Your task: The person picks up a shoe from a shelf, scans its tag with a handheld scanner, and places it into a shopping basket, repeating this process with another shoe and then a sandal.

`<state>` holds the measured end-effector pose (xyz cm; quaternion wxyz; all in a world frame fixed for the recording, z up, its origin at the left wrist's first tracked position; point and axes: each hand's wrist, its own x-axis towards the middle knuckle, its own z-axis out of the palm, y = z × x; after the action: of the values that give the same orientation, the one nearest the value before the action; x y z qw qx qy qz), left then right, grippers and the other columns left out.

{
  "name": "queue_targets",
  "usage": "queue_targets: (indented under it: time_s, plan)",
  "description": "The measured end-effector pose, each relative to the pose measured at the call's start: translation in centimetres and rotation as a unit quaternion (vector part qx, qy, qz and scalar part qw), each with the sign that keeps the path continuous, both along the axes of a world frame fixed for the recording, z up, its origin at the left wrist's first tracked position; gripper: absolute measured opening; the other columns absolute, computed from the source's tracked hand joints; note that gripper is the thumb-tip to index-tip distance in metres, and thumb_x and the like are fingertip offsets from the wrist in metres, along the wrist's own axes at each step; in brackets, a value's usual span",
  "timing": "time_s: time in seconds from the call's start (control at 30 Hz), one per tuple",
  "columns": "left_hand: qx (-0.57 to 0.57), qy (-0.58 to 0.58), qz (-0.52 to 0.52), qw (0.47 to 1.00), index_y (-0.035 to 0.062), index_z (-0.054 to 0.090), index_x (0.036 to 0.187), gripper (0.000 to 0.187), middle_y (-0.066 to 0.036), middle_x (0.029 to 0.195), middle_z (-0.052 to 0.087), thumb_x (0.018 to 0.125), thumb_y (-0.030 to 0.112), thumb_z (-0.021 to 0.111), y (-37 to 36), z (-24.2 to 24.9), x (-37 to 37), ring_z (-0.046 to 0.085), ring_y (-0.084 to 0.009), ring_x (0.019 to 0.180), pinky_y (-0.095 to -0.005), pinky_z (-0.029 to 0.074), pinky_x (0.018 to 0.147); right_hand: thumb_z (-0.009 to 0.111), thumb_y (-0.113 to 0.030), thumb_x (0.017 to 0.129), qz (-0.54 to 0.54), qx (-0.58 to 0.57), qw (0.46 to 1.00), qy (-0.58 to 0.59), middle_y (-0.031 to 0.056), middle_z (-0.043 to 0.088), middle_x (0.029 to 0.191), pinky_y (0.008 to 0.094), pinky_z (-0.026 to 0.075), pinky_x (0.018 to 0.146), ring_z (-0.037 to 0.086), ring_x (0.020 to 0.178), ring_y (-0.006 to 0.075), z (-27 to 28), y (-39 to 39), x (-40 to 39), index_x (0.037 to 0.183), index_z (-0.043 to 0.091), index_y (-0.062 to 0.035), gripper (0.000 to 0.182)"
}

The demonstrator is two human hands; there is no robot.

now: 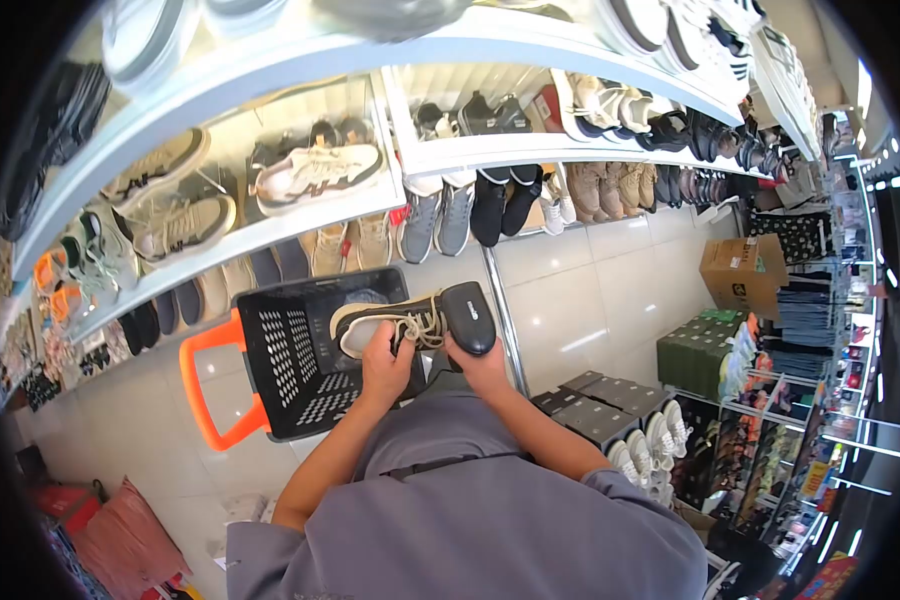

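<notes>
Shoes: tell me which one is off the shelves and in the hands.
The black sneaker with beige laces, gripped by the left hand and right hand above the black basket; all others sit on the shelves.

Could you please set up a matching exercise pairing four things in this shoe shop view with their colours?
Things:
1. basket handle
2. carton
3. shirt
4. shoe held in both hands

Colours:
A. grey
B. black and cream
C. orange
D. brown

Pairs: 1-C, 2-D, 3-A, 4-B
</notes>
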<state>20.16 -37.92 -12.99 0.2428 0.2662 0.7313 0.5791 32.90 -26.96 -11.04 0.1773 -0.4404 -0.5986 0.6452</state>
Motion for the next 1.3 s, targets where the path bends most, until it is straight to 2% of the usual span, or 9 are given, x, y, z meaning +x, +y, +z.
queue_targets:
  time_s: [0.07, 0.23, 0.4, 0.6, 0.73, 0.97, 1.03, 1.1, 1.3]
  plan:
    - [0.014, 0.016, 0.009, 1.000, -0.0012, 0.047, 0.081, 0.019, -0.014, 0.067, 0.048, 0.086, 0.013, 0.059, 1.9, 0.8, 0.0, 0.045, -0.0225, 0.059, -0.0348, 0.041, 0.057, 0.069, -0.006, 0.080, -0.017, -0.034, 0.996, 0.079, 0.0041, 0.065, 0.072, 0.0255, 0.048, 0.064, 0.060, 0.066, 0.0097, 0.2, 2.5, 0.0, 0.086, 0.064, 0.0012, 0.011]
    - [-0.020, 0.004, 0.051, 0.998, -0.0006, 0.048, 0.082, 0.015, -0.006, 0.068, 0.046, 0.087, 0.009, 0.057, 7.5, 2.7, 0.1, 0.042, -0.0135, 0.065, -0.0309, 0.039, 0.059, 0.066, -0.004, 0.080, 0.057, -0.041, 0.986, 0.149, 0.0036, 0.065, 0.077, 0.0255, 0.048, 0.065, 0.059, 0.070, 0.0090, 0.1, 10.1, -0.4, 0.088, 0.063, 0.0009, 0.010]
    - [0.013, 0.022, 0.078, 0.997, -0.0017, 0.056, 0.099, 0.014, -0.006, 0.080, 0.058, 0.087, 0.007, 0.056, 15.7, 6.5, -1.2, 0.050, -0.0107, 0.074, -0.0259, 0.042, 0.070, 0.067, -0.003, 0.079, 0.109, 0.045, 0.979, 0.165, 0.0043, 0.066, 0.083, 0.0269, 0.048, 0.070, 0.059, 0.076, 0.0107, 2.9, 16.0, -0.3, 0.094, 0.063, 0.0013, 0.017]
    - [0.128, 0.054, 0.061, 0.988, -0.0001, 0.054, 0.095, 0.011, -0.003, 0.077, 0.055, 0.090, 0.010, 0.056, 25.0, 8.9, -4.4, 0.047, -0.0085, 0.072, -0.0249, 0.041, 0.066, 0.067, -0.002, 0.078, 0.084, 0.076, 0.965, 0.237, 0.0045, 0.066, 0.085, 0.0265, 0.047, 0.070, 0.057, 0.077, 0.0089, 5.1, 21.7, -0.6, 0.096, 0.063, 0.0019, 0.019]
    - [0.045, 0.106, 0.053, 0.992, 0.0013, 0.050, 0.087, 0.015, 0.000, 0.074, 0.050, 0.091, 0.013, 0.058, 28.3, 10.8, -5.8, 0.043, -0.0072, 0.069, -0.0248, 0.037, 0.060, 0.067, -0.004, 0.079, 0.062, 0.028, 0.968, 0.242, 0.0030, 0.066, 0.086, 0.0259, 0.047, 0.071, 0.057, 0.077, 0.0083, 4.5, 23.8, -1.3, 0.098, 0.063, 0.0019, 0.020]
    - [0.088, 0.040, 0.090, 0.991, 0.0024, 0.050, 0.086, 0.017, 0.002, 0.073, 0.049, 0.092, 0.016, 0.058, 30.9, 10.4, -7.6, 0.041, -0.0052, 0.066, -0.0236, 0.036, 0.057, 0.066, -0.006, 0.081, 0.079, 0.043, 0.969, 0.230, 0.0041, 0.065, 0.081, 0.0256, 0.046, 0.066, 0.055, 0.072, 0.0070, 4.2, 25.1, -2.0, 0.097, 0.063, 0.0021, 0.018]
    - [0.096, 0.030, 0.094, 0.990, 0.0022, 0.051, 0.087, 0.017, 0.002, 0.073, 0.050, 0.092, 0.016, 0.058, 31.7, 8.4, -9.4, 0.041, -0.0048, 0.066, -0.0232, 0.036, 0.057, 0.068, -0.008, 0.080, 0.102, -0.024, 0.976, 0.193, 0.0060, 0.066, 0.081, 0.0264, 0.047, 0.067, 0.056, 0.073, 0.0079, 4.3, 25.6, -1.9, 0.097, 0.064, 0.0023, 0.021]
    - [0.076, 0.036, 0.099, 0.992, 0.0019, 0.052, 0.087, 0.017, 0.001, 0.074, 0.050, 0.092, 0.017, 0.058, 32.5, 7.5, -10.5, 0.042, -0.0052, 0.067, -0.0236, 0.036, 0.058, 0.068, -0.009, 0.079, 0.105, -0.003, 0.976, 0.188, 0.0068, 0.067, 0.082, 0.0267, 0.047, 0.068, 0.057, 0.074, 0.0089, 3.6, 25.9, -2.0, 0.097, 0.064, 0.0026, 0.022]
    - [0.157, 0.039, 0.084, 0.983, -0.0021, 0.057, 0.112, 0.029, -0.009, 0.099, 0.064, 0.092, 0.019, 0.058, 34.3, 5.7, -13.8, 0.056, -0.0149, 0.088, -0.0298, 0.044, 0.082, 0.071, -0.012, 0.078, 0.094, 0.046, 0.981, 0.165, 0.0083, 0.068, 0.084, 0.0289, 0.048, 0.070, 0.059, 0.076, 0.0114, 2.3, 25.9, -1.7, 0.097, 0.064, 0.0029, 0.025]
